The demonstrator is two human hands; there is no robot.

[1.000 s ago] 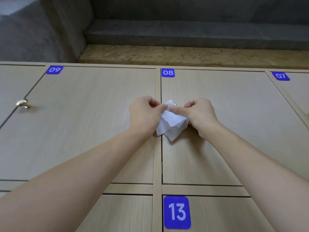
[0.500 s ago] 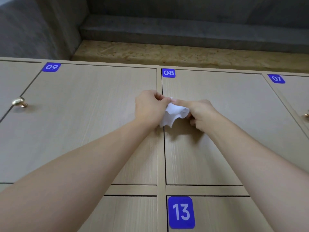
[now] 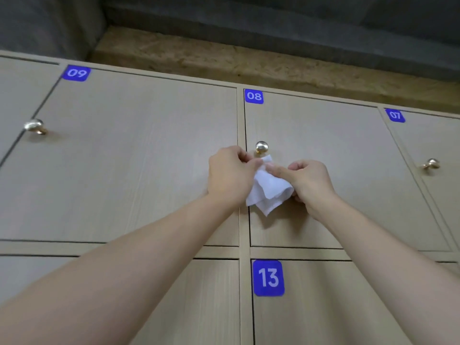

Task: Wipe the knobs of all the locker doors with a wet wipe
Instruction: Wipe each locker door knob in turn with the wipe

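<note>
A white wet wipe (image 3: 268,189) hangs crumpled between both hands, in front of locker door 08 (image 3: 336,150). My left hand (image 3: 230,174) pinches its upper left edge. My right hand (image 3: 307,181) pinches its right side, index finger lying across the top. The brass knob of door 08 (image 3: 261,147) stands bare just above the wipe, apart from both hands. Another brass knob (image 3: 34,126) sits at the left edge of door 09 (image 3: 137,158). A third knob (image 3: 431,164) is on door 07 (image 3: 438,145) at the right.
Pale wood locker doors fill the view, with blue number labels 09 (image 3: 76,72), 08 (image 3: 254,96), 07 (image 3: 395,115) and 13 (image 3: 268,277). A chipboard ledge (image 3: 249,61) and a grey concrete wall (image 3: 273,18) lie above the lockers.
Both hands with the wipe have dropped below the knob of door 08, which was hidden behind them and now shows. The view has shifted so the knob of door 07 appears.
</note>
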